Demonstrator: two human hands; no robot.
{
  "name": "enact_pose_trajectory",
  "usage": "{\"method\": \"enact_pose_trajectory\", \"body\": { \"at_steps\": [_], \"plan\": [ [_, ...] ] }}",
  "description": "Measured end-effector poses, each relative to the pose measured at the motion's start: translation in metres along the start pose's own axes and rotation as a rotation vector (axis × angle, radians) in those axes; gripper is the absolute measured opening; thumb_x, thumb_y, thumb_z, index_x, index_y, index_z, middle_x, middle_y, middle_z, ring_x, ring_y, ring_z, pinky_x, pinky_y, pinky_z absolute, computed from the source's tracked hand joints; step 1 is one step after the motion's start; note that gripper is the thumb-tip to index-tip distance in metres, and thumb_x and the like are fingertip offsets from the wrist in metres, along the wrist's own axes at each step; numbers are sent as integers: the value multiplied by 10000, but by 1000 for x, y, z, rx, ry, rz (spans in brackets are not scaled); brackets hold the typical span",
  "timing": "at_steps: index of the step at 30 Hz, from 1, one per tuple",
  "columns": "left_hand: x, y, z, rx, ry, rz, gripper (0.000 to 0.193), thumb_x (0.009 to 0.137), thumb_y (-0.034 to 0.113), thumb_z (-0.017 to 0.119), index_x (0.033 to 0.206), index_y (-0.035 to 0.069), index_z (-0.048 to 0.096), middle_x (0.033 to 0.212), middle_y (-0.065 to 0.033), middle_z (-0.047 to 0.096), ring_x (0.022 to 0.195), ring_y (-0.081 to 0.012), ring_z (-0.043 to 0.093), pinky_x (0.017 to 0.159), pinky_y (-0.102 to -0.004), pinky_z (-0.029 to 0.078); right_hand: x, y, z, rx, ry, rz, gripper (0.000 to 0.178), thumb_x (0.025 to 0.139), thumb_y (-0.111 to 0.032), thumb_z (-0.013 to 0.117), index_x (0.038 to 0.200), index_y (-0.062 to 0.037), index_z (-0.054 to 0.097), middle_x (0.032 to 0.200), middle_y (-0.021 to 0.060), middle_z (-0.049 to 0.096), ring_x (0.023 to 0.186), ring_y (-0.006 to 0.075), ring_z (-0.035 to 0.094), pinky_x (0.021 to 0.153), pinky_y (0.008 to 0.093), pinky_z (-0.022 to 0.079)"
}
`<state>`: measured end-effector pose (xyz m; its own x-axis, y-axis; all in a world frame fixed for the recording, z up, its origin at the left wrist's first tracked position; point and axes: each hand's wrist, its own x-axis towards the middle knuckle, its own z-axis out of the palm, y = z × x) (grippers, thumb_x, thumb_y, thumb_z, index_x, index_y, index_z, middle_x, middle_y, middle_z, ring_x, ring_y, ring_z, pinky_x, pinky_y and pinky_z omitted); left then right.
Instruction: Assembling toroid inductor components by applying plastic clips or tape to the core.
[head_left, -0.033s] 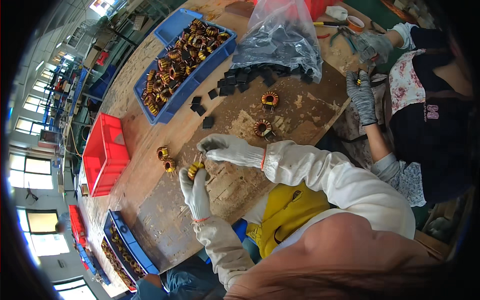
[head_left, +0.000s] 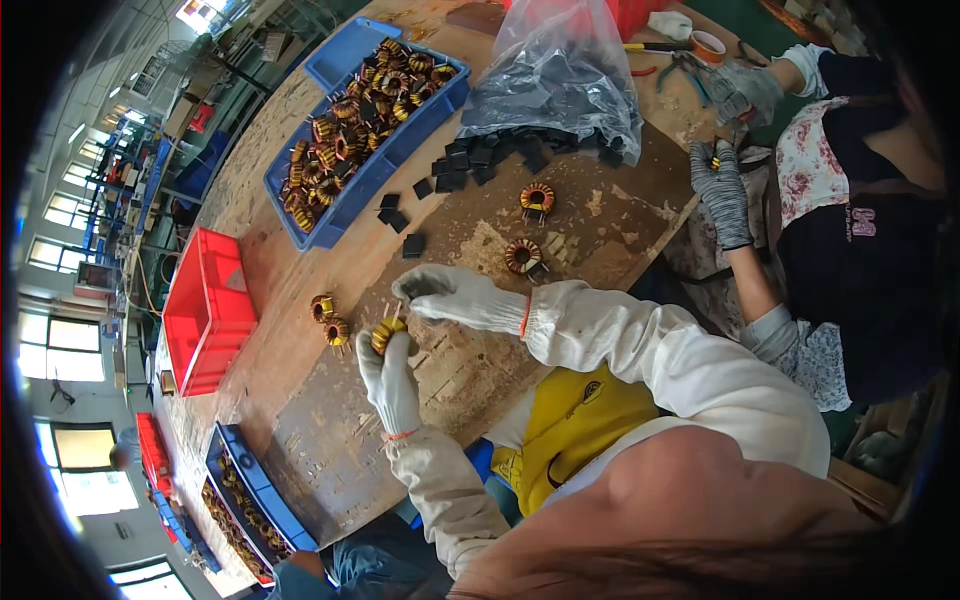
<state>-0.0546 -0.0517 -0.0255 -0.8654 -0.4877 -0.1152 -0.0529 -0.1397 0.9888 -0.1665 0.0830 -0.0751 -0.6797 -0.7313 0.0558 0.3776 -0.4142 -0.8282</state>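
My left hand (head_left: 388,378), in a white glove, grips a copper-wound ring coil (head_left: 386,333) over the worn wooden bench (head_left: 330,440). My right hand (head_left: 455,295), also gloved, reaches in from the right with its fingertips pinching at the top of that coil. Two similar coils (head_left: 330,318) lie just left of my hands. Two more coils (head_left: 528,228) rest farther along the bench, near scattered small black square pieces (head_left: 440,178).
A blue bin (head_left: 365,125) full of coils and a clear bag (head_left: 560,85) of black pieces stand beyond. A red tray (head_left: 205,310) lies left, another blue bin (head_left: 255,500) at the near corner. A co-worker's gloved hands (head_left: 722,165) work at the right, by tape and pliers.
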Motion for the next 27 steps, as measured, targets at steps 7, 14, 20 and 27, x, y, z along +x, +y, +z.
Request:
{"method": "enact_pose_trajectory", "body": {
  "at_steps": [7,14,20,27],
  "plan": [
    [35,-40,7,-507,-202,53,279,919,-5,613,1171,102,560,1054,-44,652,823,-134,587,742,-267,484,6,-30,-8,44,186,42,283,942,-89,608,1225,-66,608,1029,-27,629,871,55,566,737,231,469],
    [27,-40,8,-498,-158,18,269,912,-8,613,1143,113,547,1001,-27,635,783,-115,568,735,-261,479,4,-14,-12,48,84,19,345,925,-84,624,1267,-66,580,1091,-16,616,866,61,562,739,239,470],
    [23,-38,11,-508,-122,25,253,909,16,625,1130,114,549,930,-2,595,726,-95,509,667,-244,436,6,-13,-17,70,8,93,306,950,-104,596,1255,-80,594,1105,-18,635,865,71,563,734,245,471],
    [29,-40,8,-547,-139,-10,249,911,76,636,1141,120,550,906,-11,571,717,-109,481,655,-263,409,3,-21,-21,239,-82,171,279,956,-107,569,1230,-71,604,1086,-17,649,850,82,594,737,258,478]
  ]
}}
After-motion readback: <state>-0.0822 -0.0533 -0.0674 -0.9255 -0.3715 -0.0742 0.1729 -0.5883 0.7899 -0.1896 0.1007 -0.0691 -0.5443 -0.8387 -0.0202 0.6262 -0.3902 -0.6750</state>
